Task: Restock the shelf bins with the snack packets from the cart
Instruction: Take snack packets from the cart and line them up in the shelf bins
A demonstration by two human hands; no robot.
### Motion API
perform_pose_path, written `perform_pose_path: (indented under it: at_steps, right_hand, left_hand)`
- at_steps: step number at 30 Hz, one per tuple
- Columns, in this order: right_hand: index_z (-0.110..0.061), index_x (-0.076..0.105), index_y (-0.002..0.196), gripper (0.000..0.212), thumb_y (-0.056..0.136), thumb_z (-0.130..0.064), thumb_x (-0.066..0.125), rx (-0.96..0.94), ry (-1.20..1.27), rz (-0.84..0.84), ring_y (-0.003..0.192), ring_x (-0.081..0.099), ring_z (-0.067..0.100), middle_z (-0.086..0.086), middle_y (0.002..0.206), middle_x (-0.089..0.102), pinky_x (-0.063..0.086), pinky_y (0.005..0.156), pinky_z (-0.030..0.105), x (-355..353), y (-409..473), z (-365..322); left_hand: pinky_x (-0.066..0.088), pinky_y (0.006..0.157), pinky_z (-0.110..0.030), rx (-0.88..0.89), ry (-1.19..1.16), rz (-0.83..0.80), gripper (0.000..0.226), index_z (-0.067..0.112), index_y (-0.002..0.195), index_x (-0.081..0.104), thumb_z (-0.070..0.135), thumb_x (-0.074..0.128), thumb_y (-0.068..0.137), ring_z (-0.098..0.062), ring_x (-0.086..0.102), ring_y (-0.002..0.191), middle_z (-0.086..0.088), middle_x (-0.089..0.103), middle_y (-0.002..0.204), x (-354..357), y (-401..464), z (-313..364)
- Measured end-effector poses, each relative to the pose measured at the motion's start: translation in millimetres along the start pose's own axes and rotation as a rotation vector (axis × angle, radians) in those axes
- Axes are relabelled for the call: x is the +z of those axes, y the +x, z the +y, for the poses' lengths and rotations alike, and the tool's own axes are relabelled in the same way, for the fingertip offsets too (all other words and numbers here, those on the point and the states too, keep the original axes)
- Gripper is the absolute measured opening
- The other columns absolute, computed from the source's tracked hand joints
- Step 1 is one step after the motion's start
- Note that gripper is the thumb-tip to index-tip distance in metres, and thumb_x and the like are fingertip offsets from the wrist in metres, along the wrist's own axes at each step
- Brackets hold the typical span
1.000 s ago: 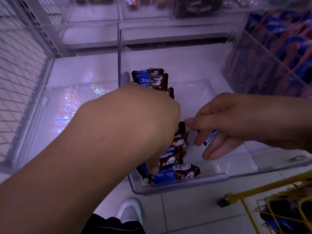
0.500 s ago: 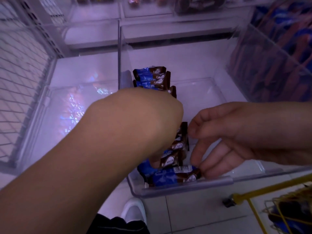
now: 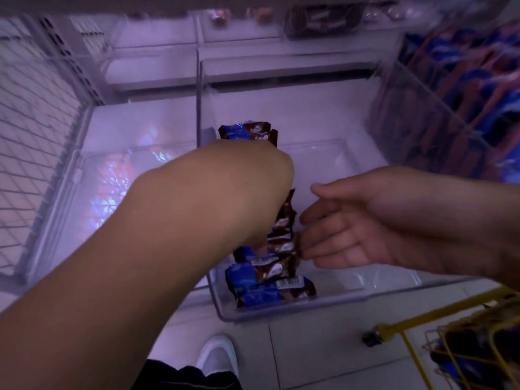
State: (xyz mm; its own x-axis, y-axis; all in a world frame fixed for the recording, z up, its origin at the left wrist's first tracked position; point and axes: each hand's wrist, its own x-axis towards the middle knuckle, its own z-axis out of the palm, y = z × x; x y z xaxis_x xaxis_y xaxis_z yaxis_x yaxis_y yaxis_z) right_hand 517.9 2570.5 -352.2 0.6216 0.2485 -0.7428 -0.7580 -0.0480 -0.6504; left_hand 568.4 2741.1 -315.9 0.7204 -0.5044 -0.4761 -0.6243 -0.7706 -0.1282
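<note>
Opened flat since a second ago, the right hand touches the packet row running front-to-back along the clear bin's left wall; left hand's grip is hidden.

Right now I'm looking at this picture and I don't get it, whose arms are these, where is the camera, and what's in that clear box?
The camera sits on a person's head, looking down at their own bare hands. The left hand reaches down into a clear plastic bin on a shop shelf; its fingers are mostly hidden. The right hand is open, fingers touching the row of blue and brown snack packets along the bin's left side. It holds nothing. The yellow wire cart at lower right holds more packets.
</note>
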Motion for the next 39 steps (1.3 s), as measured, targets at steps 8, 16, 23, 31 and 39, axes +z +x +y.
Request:
perform_pose_path:
  at_steps: [8,16,23,31,39]
  right_hand:
    - [-0.018,0.054,0.135,0.041,0.094,-0.012,0.061,-0.289,-1.153,0.591,0.110,0.065,0.025,0.010,0.130,0.062,0.050,0.088,0.028,-23.6,-9.8,-31.0]
    - [-0.014,0.047,0.141,0.069,0.082,-0.029,0.079,0.039,-1.895,0.300,0.118,0.056,0.026,0.009,0.136,0.055,0.043,0.084,0.028,-8.3,15.0,-24.2]
    - [-0.014,0.069,0.111,0.052,0.067,-0.035,0.090,-0.306,-1.561,0.709,0.088,0.060,0.020,0.009,0.110,0.067,0.048,0.077,0.028,-36.1,40.4,-77.3]
    - [-0.008,0.060,0.116,0.049,0.076,-0.024,0.084,-0.544,-1.398,0.897,0.104,0.060,0.026,0.013,0.118,0.062,0.045,0.082,0.031,-25.6,99.8,-82.1]
    - [-0.006,0.063,0.116,0.045,0.077,-0.018,0.083,-0.451,-1.397,0.998,0.100,0.064,0.025,0.014,0.113,0.066,0.054,0.090,0.036,-34.6,91.9,-77.7]
  left_hand:
    - [0.050,0.081,-0.032,-0.004,0.007,-0.043,0.066,0.015,0.135,0.046,0.045,0.074,0.083,-0.021,0.057,0.103,-0.003,0.058,0.123,-8.9,0.0,11.4]
    - [0.049,0.099,-0.040,-0.065,-0.063,-0.058,0.054,0.004,0.146,0.037,0.031,0.050,0.101,-0.027,0.055,0.113,-0.013,0.050,0.136,3.2,21.3,37.0]
    - [0.043,0.103,-0.048,-0.179,-0.126,-0.108,0.089,-0.001,0.155,-0.001,0.024,0.059,0.094,-0.041,0.042,0.131,-0.020,0.018,0.159,14.9,29.0,35.9]
    - [0.042,0.102,-0.050,-0.161,-0.111,-0.113,0.087,0.008,0.156,0.005,0.025,0.062,0.092,-0.037,0.040,0.133,-0.014,0.024,0.157,11.4,29.6,29.1]
    - [0.042,0.101,-0.050,-0.156,-0.107,-0.110,0.086,0.007,0.156,0.007,0.025,0.063,0.093,-0.037,0.039,0.134,-0.012,0.021,0.157,11.7,29.0,24.9]
